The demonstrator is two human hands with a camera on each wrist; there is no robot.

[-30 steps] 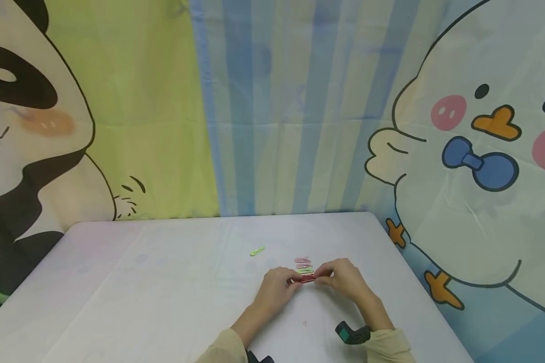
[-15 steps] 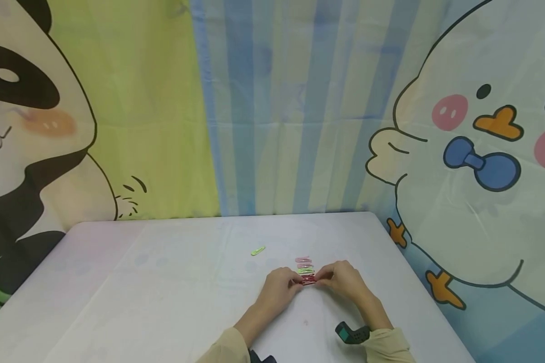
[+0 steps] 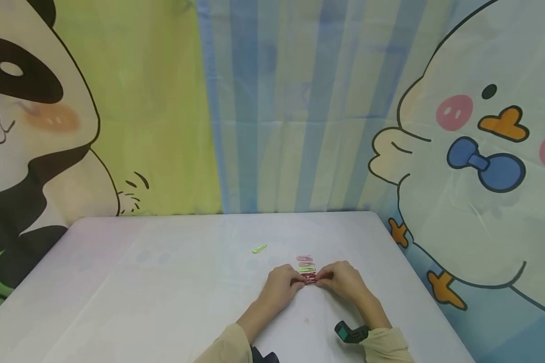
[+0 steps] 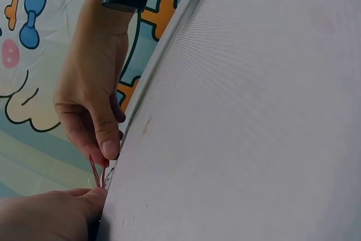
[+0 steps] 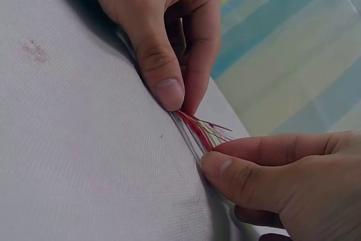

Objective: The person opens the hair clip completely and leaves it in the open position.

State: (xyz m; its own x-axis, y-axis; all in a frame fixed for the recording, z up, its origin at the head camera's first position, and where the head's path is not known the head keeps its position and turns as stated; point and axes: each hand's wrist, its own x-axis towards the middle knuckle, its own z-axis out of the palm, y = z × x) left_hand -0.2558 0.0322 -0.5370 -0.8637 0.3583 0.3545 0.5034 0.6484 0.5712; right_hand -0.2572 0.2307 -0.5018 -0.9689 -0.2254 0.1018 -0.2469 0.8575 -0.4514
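Left hand (image 3: 279,288) and right hand (image 3: 342,282) face each other low over the white table in the head view, each pinching one end of a red snap hair clip (image 3: 310,282) between thumb and fingertips. Another red clip (image 3: 308,275) lies right behind it. Farther back, in the same column, lie a green hair clip (image 3: 307,269) and two pink ones, the farthest pink clip (image 3: 305,258) at the top. From the right wrist, the red clip (image 5: 196,130) spans the gap between both hands' fingertips. Fingers cover its two ends.
A single green hair clip (image 3: 259,249) lies apart, left of the column. The white table (image 3: 141,302) reaches back to a curtain (image 3: 277,126) printed with a panda and a white bird. A dark wrist device (image 3: 351,333) sits on the right forearm.
Both hands stay pinched at the red clip's ends and have drawn slightly toward the person. The red clips now show more spread apart. The whole view has shifted a little.
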